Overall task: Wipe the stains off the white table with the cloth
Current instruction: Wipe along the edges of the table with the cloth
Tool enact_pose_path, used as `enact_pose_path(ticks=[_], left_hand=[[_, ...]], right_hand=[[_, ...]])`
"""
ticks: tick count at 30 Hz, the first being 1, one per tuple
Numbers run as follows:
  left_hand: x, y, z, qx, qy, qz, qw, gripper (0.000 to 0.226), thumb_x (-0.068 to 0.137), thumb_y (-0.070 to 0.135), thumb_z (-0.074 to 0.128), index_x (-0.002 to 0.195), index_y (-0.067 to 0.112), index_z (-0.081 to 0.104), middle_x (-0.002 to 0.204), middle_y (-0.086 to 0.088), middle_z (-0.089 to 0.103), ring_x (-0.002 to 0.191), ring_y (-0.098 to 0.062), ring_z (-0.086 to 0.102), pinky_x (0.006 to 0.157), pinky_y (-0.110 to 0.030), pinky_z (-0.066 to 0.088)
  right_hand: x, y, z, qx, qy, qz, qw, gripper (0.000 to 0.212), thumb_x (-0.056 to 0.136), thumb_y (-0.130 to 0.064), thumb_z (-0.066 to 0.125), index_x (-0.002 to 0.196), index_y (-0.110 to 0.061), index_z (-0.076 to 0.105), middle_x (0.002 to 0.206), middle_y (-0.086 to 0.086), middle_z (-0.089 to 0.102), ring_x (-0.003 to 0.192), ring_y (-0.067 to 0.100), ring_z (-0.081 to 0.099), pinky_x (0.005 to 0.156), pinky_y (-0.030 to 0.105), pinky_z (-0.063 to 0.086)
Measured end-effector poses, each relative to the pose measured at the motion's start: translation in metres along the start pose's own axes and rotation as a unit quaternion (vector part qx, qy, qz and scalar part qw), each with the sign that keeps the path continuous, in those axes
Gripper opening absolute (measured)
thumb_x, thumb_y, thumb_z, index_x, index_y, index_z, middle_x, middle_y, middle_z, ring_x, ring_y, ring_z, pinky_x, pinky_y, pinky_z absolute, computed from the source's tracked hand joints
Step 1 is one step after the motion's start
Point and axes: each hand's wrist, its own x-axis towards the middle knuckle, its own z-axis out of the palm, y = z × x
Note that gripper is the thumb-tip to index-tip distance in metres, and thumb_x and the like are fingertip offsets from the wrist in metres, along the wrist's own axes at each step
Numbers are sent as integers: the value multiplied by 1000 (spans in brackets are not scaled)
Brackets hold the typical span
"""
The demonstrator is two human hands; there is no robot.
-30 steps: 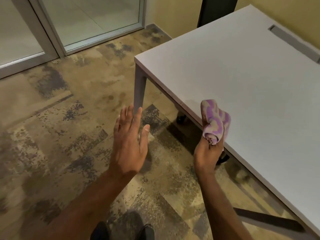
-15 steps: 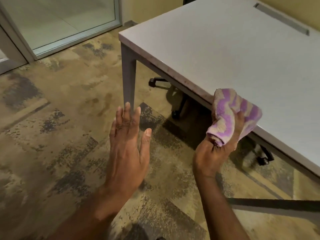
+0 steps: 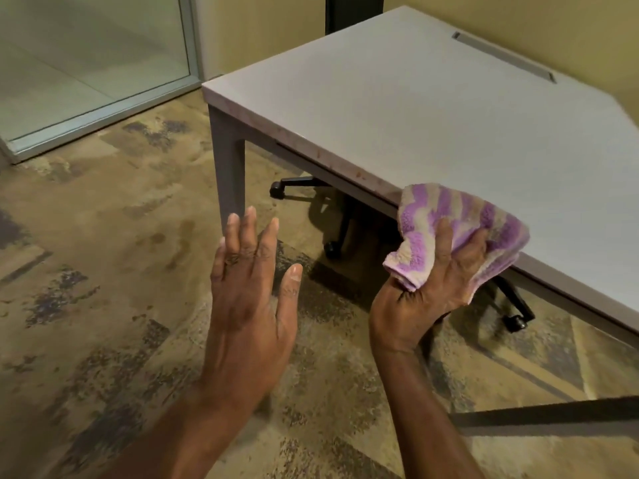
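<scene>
Nearest the camera, two bare forearms reach forward over the mottled brown carpet (image 3: 103, 271). The left hand (image 3: 249, 295) is spread flat with fingers straight and thumb out, back of the hand up — it holds nothing and hangs in the air over the floor, just short of the counter leg (image 3: 228, 167). The right hand (image 3: 428, 288) is clenched around a bunched purple-and-cream striped cloth (image 3: 460, 229), thumb pressed up along the front of it. The cloth sits at the near edge of the white counter (image 3: 415, 115), its upper folds overlapping the top surface; whether it actually presses on the surface cannot be told.

Along that near edge, left of the cloth, run small reddish-brown stains (image 3: 321, 155) — specks and smears on the rim. Under the counter the black wheeled base of an office chair (image 3: 311, 188) shows, with casters on the carpet. Farther back, a long grey cable slot (image 3: 505, 57) is set into the counter top near the yellow wall (image 3: 553, 22). At far left stands a glass partition (image 3: 86, 57) in a metal frame.
</scene>
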Motion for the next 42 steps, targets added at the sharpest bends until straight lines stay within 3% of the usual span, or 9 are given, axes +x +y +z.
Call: enact_pose_path(ticks=[6,9,15,18,23,30,36,39,42], left_hand=[[0,-11,3,1,-5,16,1000,61,104,31,43,159,11,27,171,-7,13,160,-18,0,128,-51,14],[-1,-14,7,1,-10,19,1000,61,104,33,41,159,12,27,171,-6,12,160,-16,-1,129,-48,11],[3,-15,15,0,8,40,999,60,103,30,45,157,8,31,170,-9,18,160,-20,4,129,-48,12],[6,-13,17,10,13,47,999,60,104,34,41,157,8,31,170,-9,18,160,-21,4,129,-45,9],[16,-19,15,53,13,58,997,64,105,39,35,160,9,24,171,-11,9,160,-26,0,130,-41,0],[34,-51,11,105,8,56,993,67,104,42,37,161,10,21,171,-14,7,160,-28,0,129,-51,7],[49,-74,5,119,17,63,991,67,104,44,34,161,10,20,172,-11,6,160,-24,-1,130,-45,2],[59,-80,2,115,17,63,991,67,105,43,34,162,13,18,172,-9,4,160,-23,-2,130,-42,0],[70,-84,-1,110,14,61,992,67,105,43,35,162,12,18,172,-9,3,160,-24,-2,130,-44,0]], right_hand=[[-4,17,-3,-19,48,36,998,52,105,-37,46,150,-10,49,165,25,26,157,37,18,127,55,8],[-5,17,4,-17,47,39,998,59,106,-48,37,149,-10,50,166,25,25,157,34,15,128,42,3],[-11,-5,36,3,10,49,999,51,104,-35,47,152,-18,48,170,20,16,159,34,6,126,59,6],[-12,0,32,-6,-8,31,999,53,106,-42,43,151,-17,48,169,21,18,159,35,5,126,59,3],[-5,14,23,-29,19,23,999,50,105,-31,48,152,-14,47,168,22,21,159,34,8,126,60,5],[-7,-15,76,-66,15,28,997,54,105,-45,45,153,-21,45,167,27,17,157,47,3,124,66,1],[-19,-55,133,-68,-23,-21,997,54,104,-43,42,157,-34,33,171,17,7,157,41,-13,121,61,-18],[-23,-66,146,-62,-50,-36,996,56,102,-35,42,157,-33,35,171,17,8,157,42,-11,120,61,-19],[-22,-53,134,-64,-59,-61,994,51,109,-49,28,156,-33,37,171,12,14,158,44,1,121,68,-9]])
